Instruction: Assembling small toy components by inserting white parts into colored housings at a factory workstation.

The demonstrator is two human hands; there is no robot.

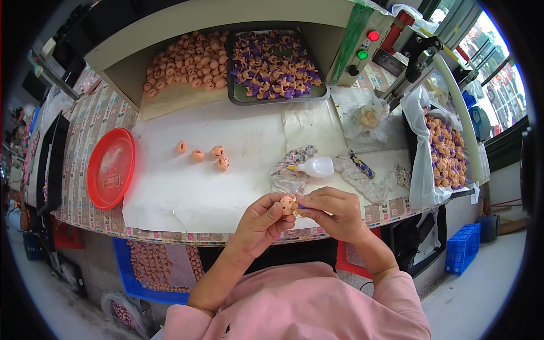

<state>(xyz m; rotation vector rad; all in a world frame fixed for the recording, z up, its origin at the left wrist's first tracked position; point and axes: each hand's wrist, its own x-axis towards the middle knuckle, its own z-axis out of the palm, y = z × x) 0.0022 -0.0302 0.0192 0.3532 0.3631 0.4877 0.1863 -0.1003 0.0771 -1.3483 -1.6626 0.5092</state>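
Observation:
Close to the table's front edge, my left hand pinches a small peach-coloured doll head between thumb and fingers. My right hand grips a small purple-and-peach doll body right against that head. Whether the two parts are joined cannot be made out, as fingertips cover the contact. Beyond my left hand, several loose doll heads with holes in them lie on the white sheet. A white squeeze bottle rests on its side just beyond my hands, on a crumpled cloth.
Under a shelf at the back are a heap of doll heads and a dark tray of purple bodies. A red plastic basin sits left. A lined bin of assembled figures and a press-like machine stand right.

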